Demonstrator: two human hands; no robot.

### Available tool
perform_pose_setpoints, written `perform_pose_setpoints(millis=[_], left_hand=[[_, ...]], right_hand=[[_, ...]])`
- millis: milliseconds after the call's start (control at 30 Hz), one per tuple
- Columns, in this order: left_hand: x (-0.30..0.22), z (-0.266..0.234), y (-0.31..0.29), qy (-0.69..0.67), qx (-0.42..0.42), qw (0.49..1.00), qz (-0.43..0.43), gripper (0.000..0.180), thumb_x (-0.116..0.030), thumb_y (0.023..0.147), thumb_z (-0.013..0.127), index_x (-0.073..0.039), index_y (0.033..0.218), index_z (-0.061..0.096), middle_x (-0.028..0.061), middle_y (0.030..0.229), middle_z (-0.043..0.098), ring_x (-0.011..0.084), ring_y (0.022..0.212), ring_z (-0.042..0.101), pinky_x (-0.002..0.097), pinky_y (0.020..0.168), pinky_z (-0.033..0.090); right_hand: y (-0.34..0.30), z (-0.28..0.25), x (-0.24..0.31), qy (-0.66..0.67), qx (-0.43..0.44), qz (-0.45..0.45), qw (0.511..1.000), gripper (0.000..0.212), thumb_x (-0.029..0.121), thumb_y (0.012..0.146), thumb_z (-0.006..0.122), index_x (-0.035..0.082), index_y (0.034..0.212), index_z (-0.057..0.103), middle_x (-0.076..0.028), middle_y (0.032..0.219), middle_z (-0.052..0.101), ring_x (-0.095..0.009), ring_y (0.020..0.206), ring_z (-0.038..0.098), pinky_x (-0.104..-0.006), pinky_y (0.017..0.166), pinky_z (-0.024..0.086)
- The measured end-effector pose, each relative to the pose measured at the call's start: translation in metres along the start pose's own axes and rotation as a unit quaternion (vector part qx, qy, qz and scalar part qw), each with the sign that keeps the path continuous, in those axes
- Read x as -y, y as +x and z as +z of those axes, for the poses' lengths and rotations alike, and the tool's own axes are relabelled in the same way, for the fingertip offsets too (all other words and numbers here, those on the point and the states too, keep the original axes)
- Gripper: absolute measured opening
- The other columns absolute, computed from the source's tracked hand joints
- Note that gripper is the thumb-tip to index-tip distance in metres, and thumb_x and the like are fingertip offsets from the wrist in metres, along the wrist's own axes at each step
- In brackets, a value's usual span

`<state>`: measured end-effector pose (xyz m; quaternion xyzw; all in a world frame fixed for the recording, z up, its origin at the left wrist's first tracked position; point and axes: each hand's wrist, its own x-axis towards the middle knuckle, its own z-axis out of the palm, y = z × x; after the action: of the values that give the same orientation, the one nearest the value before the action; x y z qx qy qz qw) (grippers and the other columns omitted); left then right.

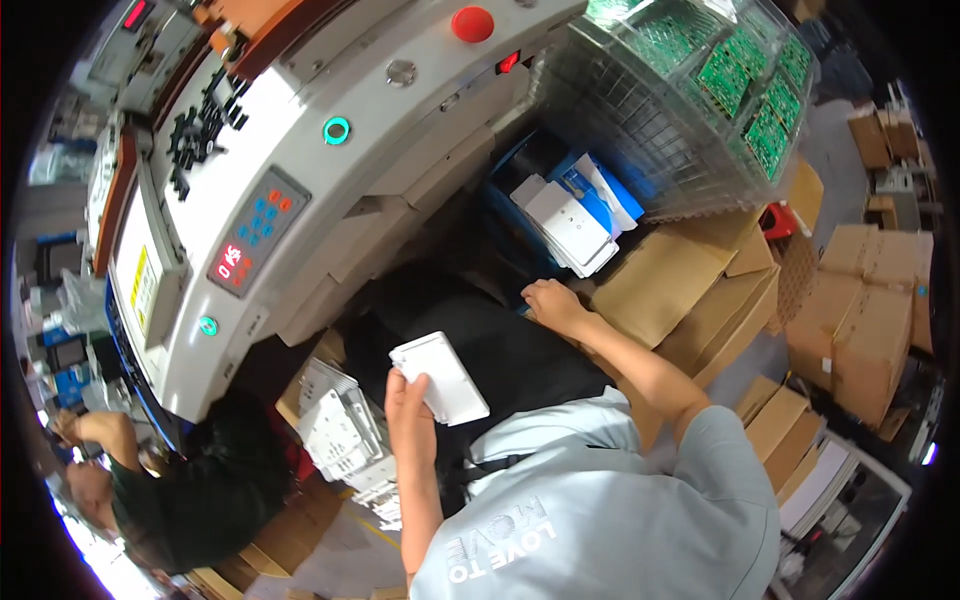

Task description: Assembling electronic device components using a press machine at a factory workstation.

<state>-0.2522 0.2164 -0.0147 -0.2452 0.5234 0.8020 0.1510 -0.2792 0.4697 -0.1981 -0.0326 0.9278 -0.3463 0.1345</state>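
My left hand [409, 405] grips a white rectangular plastic cover [447, 380] by its near edge, thumb over the top. It holds the cover above my dark-clothed lap. My right hand [552, 303] is over by my right knee, its fingers loosely bent and slightly apart, with nothing visible in them. Just beyond that hand, a stack of white plastic panels [567, 225] sits in a blue bin [510, 172]. More white plastic parts [343, 425] are piled to the left of my left forearm.
A white machine [300, 180] with a lit keypad [258, 232] and red button [472, 24] stands ahead. Green circuit boards [730, 70] fill a clear rack [640, 120] at far right. An open cardboard box [690, 300] flanks my right arm. Another person [200, 490] is at the left.
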Motion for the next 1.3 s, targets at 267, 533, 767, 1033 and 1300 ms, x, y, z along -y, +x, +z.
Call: perform_pose_setpoints(millis=[267,533,767,1033,1300], left_hand=[[0.021,0.003,0.069,0.135,0.069,0.985,-0.077,0.016,-0.018,0.093,0.055,-0.004,0.102,0.054,0.0001,0.093,0.061,0.006,0.084,0.056,0.0219,0.078,0.043],[0.035,0.018,0.089,0.212,0.01,0.975,-0.068,0.013,-0.014,0.094,0.053,-0.004,0.102,0.053,0.0,0.087,0.061,0.0034,0.075,0.054,0.019,0.069,0.043],[0.04,0.007,0.065,0.256,-0.122,0.955,-0.088,0.032,-0.01,0.084,0.053,-0.001,0.115,0.052,0.0049,0.101,0.06,0.0119,0.092,0.055,0.0252,0.084,0.043],[0.055,-0.012,0.053,0.277,-0.121,0.946,-0.114,0.039,-0.009,0.091,0.055,0.001,0.127,0.047,0.0068,0.113,0.06,0.0154,0.101,0.056,0.0285,0.088,0.043],[0.06,-0.017,0.044,0.23,-0.14,0.961,-0.063,0.039,-0.008,0.089,0.057,0.0,0.126,0.048,0.0067,0.115,0.059,0.0155,0.104,0.055,0.0281,0.091,0.043]], right_hand=[[0.066,0.174,-0.135,-0.104,0.393,0.133,0.904,0.039,0.03,0.082,0.057,0.007,0.114,0.064,-0.02,0.123,0.057,-0.036,0.116,0.053,-0.0406,0.096,0.044],[0.123,0.16,-0.102,0.153,0.029,0.147,0.977,0.054,0.024,0.083,0.058,0.005,0.133,0.046,-0.02,0.137,0.045,-0.034,0.123,0.047,-0.0443,0.096,0.042],[0.097,0.25,-0.152,0.254,0.031,0.118,0.96,0.055,0.027,0.084,0.057,0.006,0.134,0.045,-0.019,0.138,0.044,-0.034,0.124,0.045,-0.0439,0.099,0.039],[0.134,0.318,-0.216,0.329,-0.023,0.099,0.939,0.057,0.031,0.085,0.055,0.006,0.135,0.043,-0.019,0.139,0.042,-0.034,0.126,0.043,-0.0434,0.101,0.036],[0.084,0.379,-0.224,0.363,-0.004,0.093,0.927,0.059,0.035,0.086,0.054,0.007,0.136,0.041,-0.019,0.14,0.041,-0.034,0.127,0.041,-0.0429,0.104,0.032]])
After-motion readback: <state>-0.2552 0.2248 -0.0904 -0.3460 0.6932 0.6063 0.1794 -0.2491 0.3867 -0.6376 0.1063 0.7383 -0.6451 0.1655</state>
